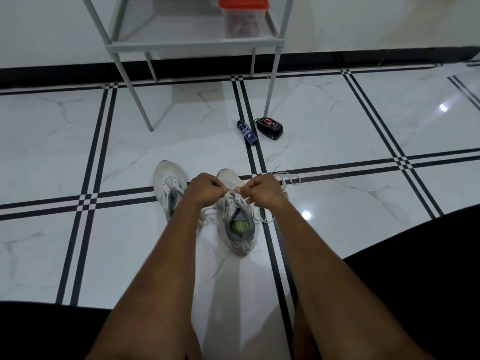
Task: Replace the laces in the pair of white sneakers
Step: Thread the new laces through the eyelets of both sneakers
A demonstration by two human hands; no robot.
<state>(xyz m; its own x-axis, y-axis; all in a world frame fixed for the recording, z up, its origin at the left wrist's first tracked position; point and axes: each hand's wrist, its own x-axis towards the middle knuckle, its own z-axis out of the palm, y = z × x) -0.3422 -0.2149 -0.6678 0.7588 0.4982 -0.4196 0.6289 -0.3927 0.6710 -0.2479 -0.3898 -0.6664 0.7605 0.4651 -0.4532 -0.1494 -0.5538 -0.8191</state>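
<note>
Left hand (205,190) and right hand (262,190) both closed, fingertips pinching white lace (231,189) taut between them, above right-side sneaker (237,224); other sneaker (168,185) beside, untouched.

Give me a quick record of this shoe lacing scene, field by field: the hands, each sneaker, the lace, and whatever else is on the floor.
left hand: closed, pinching the white lace
right hand: closed, pinching the same lace
white lace: held between both hands over the right-side shoe, loose end trailing on the tile
white sneaker with green insole: under the hands, partly laced
second white sneaker: to its left, upper eyelets empty
dark blue tube: lying on the tile
black oval case: beside the tube
grey metal rack: holds a red-lidded container
</note>
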